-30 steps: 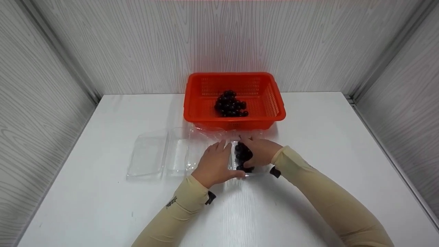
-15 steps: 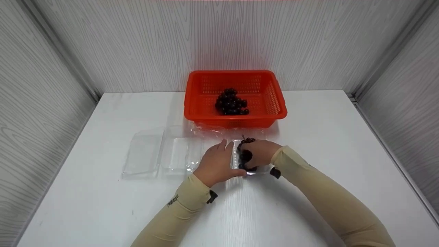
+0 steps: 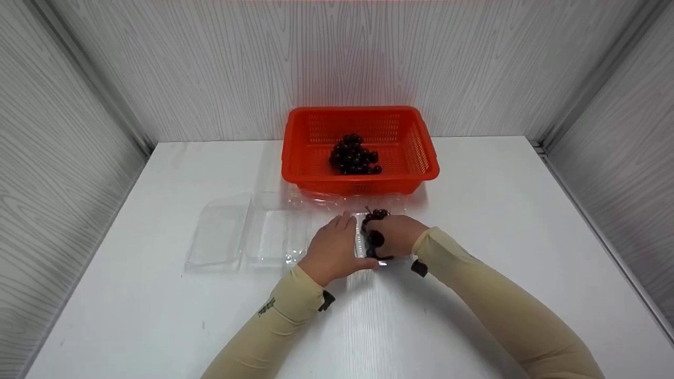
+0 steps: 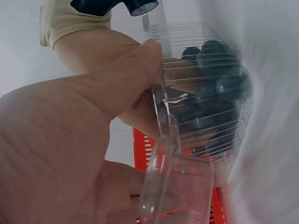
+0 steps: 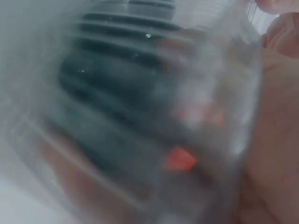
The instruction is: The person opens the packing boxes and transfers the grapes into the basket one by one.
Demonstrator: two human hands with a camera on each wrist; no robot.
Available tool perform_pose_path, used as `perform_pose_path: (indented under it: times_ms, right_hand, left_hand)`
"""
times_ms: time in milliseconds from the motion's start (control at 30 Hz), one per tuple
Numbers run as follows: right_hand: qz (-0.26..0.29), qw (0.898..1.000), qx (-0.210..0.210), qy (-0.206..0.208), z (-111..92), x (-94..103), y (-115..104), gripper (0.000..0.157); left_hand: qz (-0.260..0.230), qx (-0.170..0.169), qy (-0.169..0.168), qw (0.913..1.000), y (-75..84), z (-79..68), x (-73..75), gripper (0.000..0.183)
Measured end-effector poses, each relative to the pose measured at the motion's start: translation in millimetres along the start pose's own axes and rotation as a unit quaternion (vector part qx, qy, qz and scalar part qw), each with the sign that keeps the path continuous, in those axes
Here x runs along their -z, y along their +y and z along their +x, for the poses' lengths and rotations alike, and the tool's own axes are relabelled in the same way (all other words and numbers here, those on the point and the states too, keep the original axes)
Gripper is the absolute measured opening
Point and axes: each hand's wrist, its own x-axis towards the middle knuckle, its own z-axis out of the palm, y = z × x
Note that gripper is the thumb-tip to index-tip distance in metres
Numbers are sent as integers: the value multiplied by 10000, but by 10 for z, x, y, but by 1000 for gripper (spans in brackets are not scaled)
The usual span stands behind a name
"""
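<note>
A clear plastic clamshell box [image 3: 360, 243] with ridged walls sits on the white table in front of the red basket. My left hand [image 3: 330, 251] holds its left side, thumb on the near rim [image 4: 158, 88] and fingers farther back by the clear flap. My right hand [image 3: 399, 234] reaches down into the box, its fingers curled around a bunch of dark grapes [image 3: 376, 239]. Small grapes and a bit of stem poke out past the hand at the far end. Through the ridged wall, grapes [image 4: 229, 86] show in the left wrist view. The right wrist view is blurred by the plastic.
A red plastic basket [image 3: 363, 187] stands against the back wall, with another bunch of dark grapes [image 3: 352, 157] in it. Left of the hands, another clear box [image 3: 268, 237] lies opened, its lid [image 3: 217, 239] farther left. Wood-grain panels enclose the white table [image 3: 158, 316].
The right hand has shifted slightly within the box, and more small grapes and stem show at its far end. The left hand has stayed at the box's side.
</note>
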Motion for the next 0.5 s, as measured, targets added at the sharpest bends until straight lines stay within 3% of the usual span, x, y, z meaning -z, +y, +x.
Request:
perform_pose_path:
  times_ms: [133,500]
  right_hand:
    - [-1,9999,80,88,5,-26,30,37]
    - [251,9996,-38,-154,5,29,52,34]
  left_hand:
    - [-8,12,14,10000,-12,16,-11,108]
    - [-222,-32,88,9997,-37,32,-21,107]
